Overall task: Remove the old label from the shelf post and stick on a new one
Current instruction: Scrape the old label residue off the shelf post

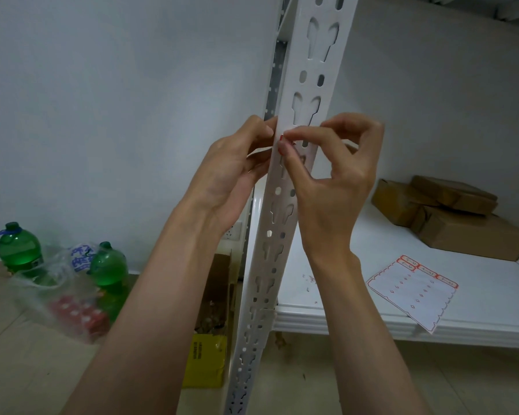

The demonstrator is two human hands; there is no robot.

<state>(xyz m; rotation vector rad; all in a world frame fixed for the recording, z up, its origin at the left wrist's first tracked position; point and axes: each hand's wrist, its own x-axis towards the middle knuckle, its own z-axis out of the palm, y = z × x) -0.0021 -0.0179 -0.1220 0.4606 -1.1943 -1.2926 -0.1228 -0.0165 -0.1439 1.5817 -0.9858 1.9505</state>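
The right hand is pinching a small red-edged paper label against the white perforated metal shelf post, its grip narrow on the label's edge, while the left hand is curling round the post's edge, steadying it. Judging from this, the thin paper could tear and leave scraps stuck if pulled too sharply. The white sheet of red-bordered new labels is lying on the white shelf, well apart.

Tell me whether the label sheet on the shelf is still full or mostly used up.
Mostly used up. The label sheet lies flat on the white shelf, and only a few red-bordered labels remain along its upper edge; the rest is bare backing.
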